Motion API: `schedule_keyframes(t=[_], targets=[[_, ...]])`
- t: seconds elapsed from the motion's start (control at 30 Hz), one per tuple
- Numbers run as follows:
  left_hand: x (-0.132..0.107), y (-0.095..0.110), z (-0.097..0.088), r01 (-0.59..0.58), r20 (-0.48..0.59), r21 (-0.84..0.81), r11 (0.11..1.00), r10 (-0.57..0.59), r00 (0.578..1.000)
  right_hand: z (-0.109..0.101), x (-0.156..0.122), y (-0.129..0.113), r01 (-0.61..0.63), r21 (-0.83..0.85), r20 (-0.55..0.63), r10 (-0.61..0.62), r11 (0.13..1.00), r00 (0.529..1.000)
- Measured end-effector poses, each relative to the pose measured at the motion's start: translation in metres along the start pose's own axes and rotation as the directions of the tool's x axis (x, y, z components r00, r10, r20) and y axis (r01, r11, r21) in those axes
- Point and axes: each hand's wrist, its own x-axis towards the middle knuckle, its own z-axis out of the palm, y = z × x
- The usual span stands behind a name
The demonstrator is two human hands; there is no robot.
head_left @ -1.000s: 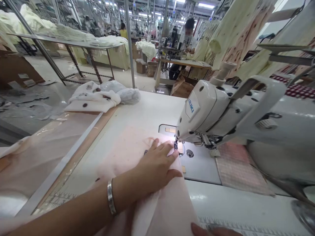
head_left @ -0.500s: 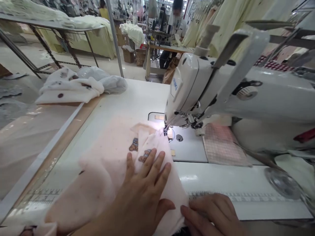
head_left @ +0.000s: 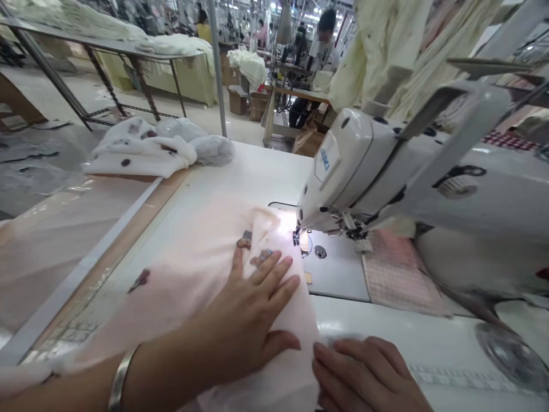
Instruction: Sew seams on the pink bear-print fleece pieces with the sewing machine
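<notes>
Pale pink fabric (head_left: 184, 292) with small printed bears is spread over the machine table, its right edge running under the presser foot (head_left: 296, 237) of a white sewing machine (head_left: 355, 166). A folded layer of it lies near the lit needle area. My left hand (head_left: 253, 315) rests flat on the fabric with fingers spread, just short of the foot. At the fabric's right edge, close to the front, my right hand (head_left: 364, 372) has its thumb and fingers closed on the cloth. The lower part of that hand is out of frame.
A white spotted cloth bundle (head_left: 141, 151) and a plastic bag (head_left: 214, 150) lie at the table's far left. Checked pink cloth (head_left: 398, 274) sits under the machine arm. A clear round dish (head_left: 508, 355) is at right. A person (head_left: 323, 40) works behind.
The pink fabric has slid forward under the presser foot, and both hands have moved forward with it. The camera view has shifted slightly left, bringing a bracelet on the left wrist into view.
</notes>
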Motion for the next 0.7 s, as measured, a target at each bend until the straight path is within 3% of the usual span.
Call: schedule_keyframes(t=[0.27, 0.43, 0.6, 0.7], targets=[[0.046, -0.071, -0.008, -0.12, -0.043, 0.007, 0.993, 0.12, 0.992, 0.026, 0.045, 0.032, -0.037, 0.149, -0.053, 0.045, 0.988, 0.998], [0.074, -0.103, -0.012, -0.237, -0.05, 0.043, 0.971, 0.239, 0.97, 0.036, 0.066, 0.057, -0.129, 0.143, 0.023, 0.127, 0.981, 0.992], [0.101, -0.133, -0.018, -0.211, -0.026, 0.06, 0.976, 0.213, 0.977, 0.053, 0.07, 0.078, -0.163, 0.072, 0.061, 0.159, 0.984, 0.985], [0.108, -0.141, -0.022, -0.188, 0.001, 0.098, 0.977, 0.189, 0.982, 0.053, 0.073, 0.078, -0.182, 0.081, 0.068, 0.177, 0.98, 0.982]])
